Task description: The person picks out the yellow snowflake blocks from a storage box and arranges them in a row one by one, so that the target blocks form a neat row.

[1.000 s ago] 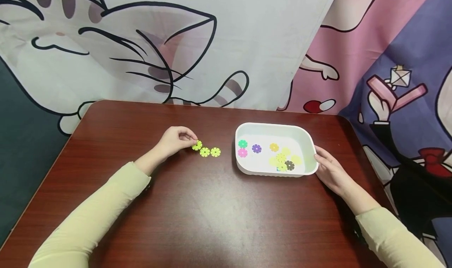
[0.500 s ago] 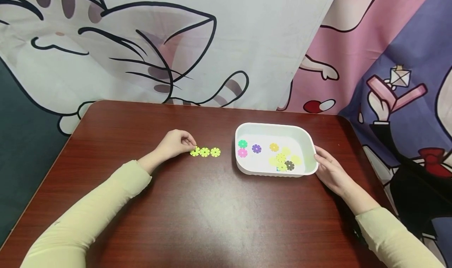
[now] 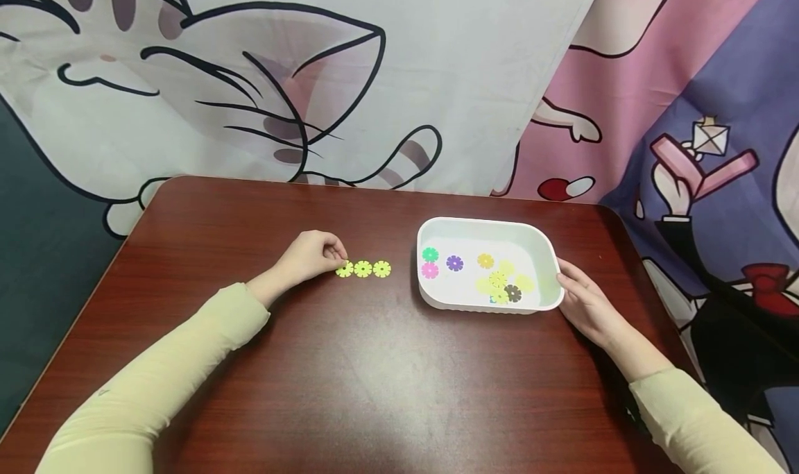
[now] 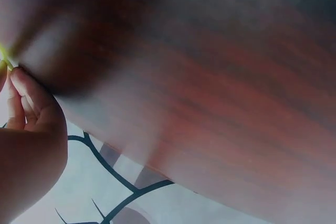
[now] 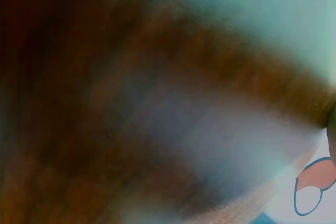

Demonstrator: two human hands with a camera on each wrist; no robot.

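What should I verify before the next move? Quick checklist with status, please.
1. Left hand on the left-end flower piece: ok, its fingers pinch it.
2. Row straight: ok, that piece lines up with the middle flower piece and right-end flower piece.
3. Pieces linked: cannot tell; they may only lie side by side.
4. Right hand at the white tray: ok, it touches the right end.
5. More yellow pieces available: ok, several in the tray, some overlapping.
6. Right wrist view usable: not ok, mostly blurred.
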